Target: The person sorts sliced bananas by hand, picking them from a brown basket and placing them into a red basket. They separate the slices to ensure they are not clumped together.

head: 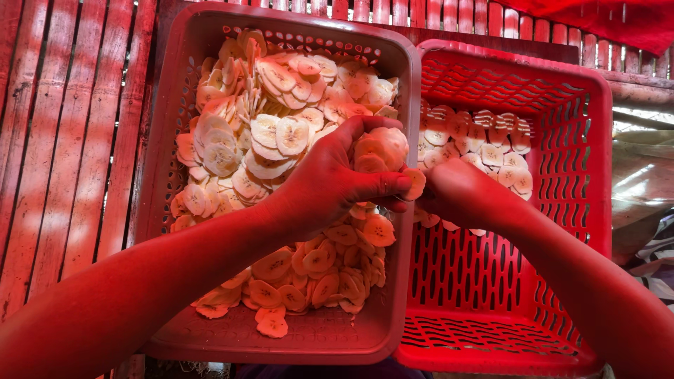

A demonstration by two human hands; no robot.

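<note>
Red plastic fills most of what I see: two slotted rectangular baskets sit side by side on a slatted bamboo platform [63, 140], all tinted by reddish light. In the left red perforated plastic basket [175, 91] lies a heap of pale round banana slices [267, 140], piled highest toward the far end and thinning toward the near edge. The right red perforated plastic basket [590, 175] holds a much smaller layer of the same slices [484, 144], gathered against its far wall, with the near part of its floor bare.

My left hand [330, 179] hovers over the left basket close to the shared rims. Its fingers [382, 184] are curled shut around a stacked clump of banana slices [379, 151], which sits in the palm with its upper edge showing above the thumb. One single slice [414, 184] sticks out at the tips of those fingers, right over the line where the two baskets meet.

My right hand [460, 193] is just beside it, over the near-left part of the right basket, and its fingers touch that single slice from the other side. They appear drawn together, though they are turned away from me and I cannot tell how tightly they pinch. A few slices peek out under this hand.
</note>
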